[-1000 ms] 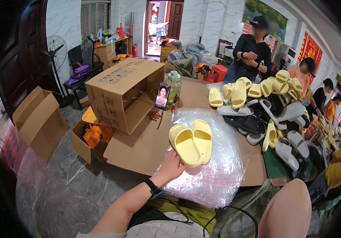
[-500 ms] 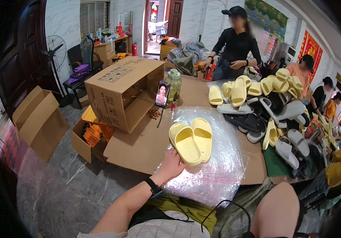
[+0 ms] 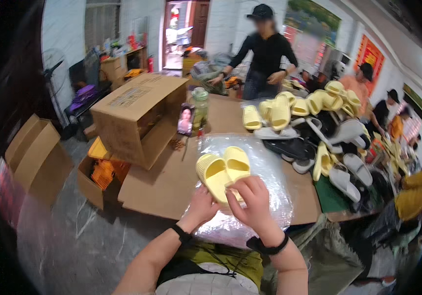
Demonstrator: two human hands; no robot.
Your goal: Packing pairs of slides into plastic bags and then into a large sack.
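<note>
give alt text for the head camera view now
A person's left hand and right hand are at a pair of yellow slide sandals on clear plastic. A cardboard box stands to the left, a pile of mixed slides to the right.

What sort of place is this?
Probably a footwear workshop or packing room: a heap of slippers in several colours, clear plastic spread beneath a yellow pair, and a large open cardboard box suggest that.
</note>
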